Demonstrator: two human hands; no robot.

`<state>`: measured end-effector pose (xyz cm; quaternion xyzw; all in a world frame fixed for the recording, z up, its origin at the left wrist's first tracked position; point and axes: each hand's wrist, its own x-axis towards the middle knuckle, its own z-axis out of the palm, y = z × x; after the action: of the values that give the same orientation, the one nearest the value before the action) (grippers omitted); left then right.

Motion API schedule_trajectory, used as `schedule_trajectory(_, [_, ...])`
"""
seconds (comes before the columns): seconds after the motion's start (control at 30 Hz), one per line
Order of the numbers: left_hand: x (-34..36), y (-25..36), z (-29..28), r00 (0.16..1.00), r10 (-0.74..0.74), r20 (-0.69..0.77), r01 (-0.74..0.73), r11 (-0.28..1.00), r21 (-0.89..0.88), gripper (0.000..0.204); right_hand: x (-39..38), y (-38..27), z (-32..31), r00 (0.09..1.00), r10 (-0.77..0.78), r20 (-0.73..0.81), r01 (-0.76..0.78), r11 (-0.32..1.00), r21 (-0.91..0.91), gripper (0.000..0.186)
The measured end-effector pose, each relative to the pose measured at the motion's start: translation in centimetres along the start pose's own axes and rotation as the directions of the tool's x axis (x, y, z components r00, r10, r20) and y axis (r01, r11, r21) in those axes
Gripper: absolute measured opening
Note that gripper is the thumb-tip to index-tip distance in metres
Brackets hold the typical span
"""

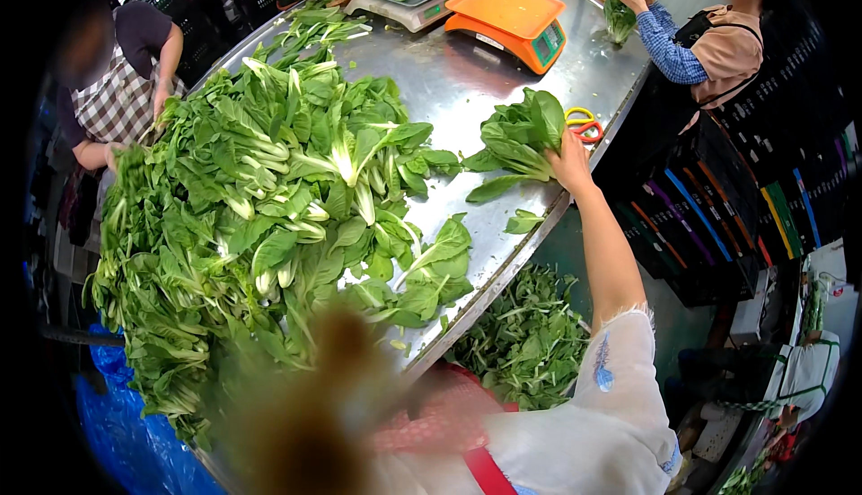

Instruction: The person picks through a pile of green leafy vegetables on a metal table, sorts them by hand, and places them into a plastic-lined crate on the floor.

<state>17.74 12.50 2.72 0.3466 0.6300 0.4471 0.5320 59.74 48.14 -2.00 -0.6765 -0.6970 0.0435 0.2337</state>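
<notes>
Near the right edge of the metal table, my right hand [570,161] is closed round the stem end of a bunch of bok choy [525,136]. Its leaves spread to the left over the tabletop, and some of my fingers are hidden by them. Just beyond the hand lie scissors with red and yellow handles [588,125]. A big heap of loose bok choy [260,190] covers the left half of the table. My left hand does not show; a brown blur very close to the camera covers the lower middle.
An orange scale [507,15] and a grey scale [422,1] stand at the far side. People work at the left, far edge and right. Below the table edge lies a pile of greens [530,338]. Dark stacked crates [709,199] stand right; blue plastic [135,432] hangs lower left.
</notes>
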Motion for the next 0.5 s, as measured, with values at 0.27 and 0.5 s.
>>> schedule_trajectory(0.27, [0.5,1.3,1.4,0.998,-0.054,0.015,0.054,0.998,-0.028,0.028,-2.5,-1.3,-4.3,0.99,0.109,-0.086,-0.117,0.989,-0.092,0.091])
schedule_trajectory(0.5, [2.2,1.7,3.7,0.989,-0.064,0.133,0.059,0.997,0.042,0.028,-5.5,-1.9,-2.8,0.876,-0.405,-0.262,0.357,0.91,-0.211,0.002])
